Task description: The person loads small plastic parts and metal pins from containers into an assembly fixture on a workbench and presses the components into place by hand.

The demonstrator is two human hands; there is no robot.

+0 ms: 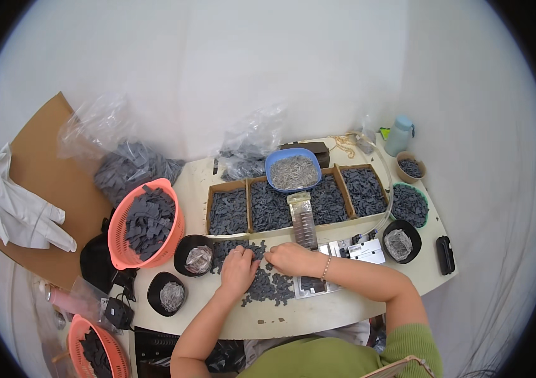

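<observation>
Resting palm-down, the left hand [238,269] lies with fingers spread on the loose pile of small dark grey plastic pieces [267,285] at the front of the pale counter [318,312], its grip released and closed on nothing. Just beside it, the right hand [288,257] sits with fingers curled over the same pile; whether its grip pinches a piece cannot be told. Counted left to right: two orange plastic baskets [147,223], three black round bowls [193,254], four cardboard trays of grey pieces [229,211], one blue bowl of metal pins [293,170].
</observation>
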